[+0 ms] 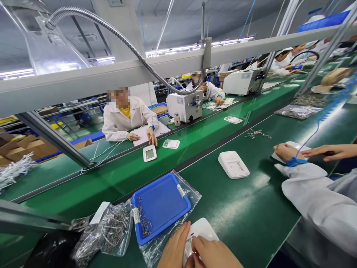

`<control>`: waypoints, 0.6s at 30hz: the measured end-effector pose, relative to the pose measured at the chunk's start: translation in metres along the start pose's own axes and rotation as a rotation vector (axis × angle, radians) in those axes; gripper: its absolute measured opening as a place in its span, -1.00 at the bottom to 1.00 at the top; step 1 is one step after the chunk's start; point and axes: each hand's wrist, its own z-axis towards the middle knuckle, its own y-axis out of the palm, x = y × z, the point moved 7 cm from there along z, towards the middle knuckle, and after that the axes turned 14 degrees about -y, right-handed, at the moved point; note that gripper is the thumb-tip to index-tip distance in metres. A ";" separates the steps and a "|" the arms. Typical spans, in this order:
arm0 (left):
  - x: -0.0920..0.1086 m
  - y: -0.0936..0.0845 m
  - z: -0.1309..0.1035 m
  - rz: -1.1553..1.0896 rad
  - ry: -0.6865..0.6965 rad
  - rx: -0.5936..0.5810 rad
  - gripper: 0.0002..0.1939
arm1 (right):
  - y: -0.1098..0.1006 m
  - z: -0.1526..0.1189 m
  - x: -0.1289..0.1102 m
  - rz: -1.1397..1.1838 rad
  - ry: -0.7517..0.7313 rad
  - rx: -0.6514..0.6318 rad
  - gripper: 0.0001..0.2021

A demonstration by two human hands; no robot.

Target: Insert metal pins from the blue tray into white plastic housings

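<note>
A white plastic device housing (205,227) lies at the bottom of the head view, partly covered by both my hands. My left hand (175,246) grips its left side, fingers together along the edge. On the same housing, my right hand (213,253) has its fingers curled and pinched close to my left fingertips; whatever is between them is hidden. Just left of the hands, a blue tray (164,204) holds small metal pieces (144,219) along its left side. The tray rests on a clear plastic bag (192,190).
Bags of metal pieces (114,227) lie left of the tray. Another white housing (233,164) sits on the green bench beyond my hands. At right, a co-worker's hands (290,152) work on a white part. A green conveyor (125,178) and metal frame bar (111,80) cross ahead.
</note>
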 end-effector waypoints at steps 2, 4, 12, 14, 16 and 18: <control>0.004 0.003 0.004 -0.027 0.063 -0.074 -0.20 | -0.003 0.006 0.000 -0.011 0.019 -0.055 -0.85; 0.007 0.004 0.008 -0.053 0.099 -0.135 -0.09 | -0.004 0.012 0.000 -0.012 0.031 -0.085 -0.84; 0.004 0.016 0.021 -0.012 0.055 -0.250 0.13 | 0.007 0.010 -0.002 -0.085 -0.036 0.048 -0.82; 0.001 0.022 0.023 -0.003 0.058 -0.264 0.16 | 0.009 0.004 -0.002 -0.123 -0.077 0.124 -0.85; -0.001 0.027 0.024 -0.007 0.070 -0.263 0.14 | 0.011 -0.001 -0.001 -0.175 -0.100 0.164 -0.87; 0.001 0.026 0.022 -0.015 0.091 -0.239 0.14 | 0.011 -0.004 0.001 -0.218 -0.096 0.174 -0.86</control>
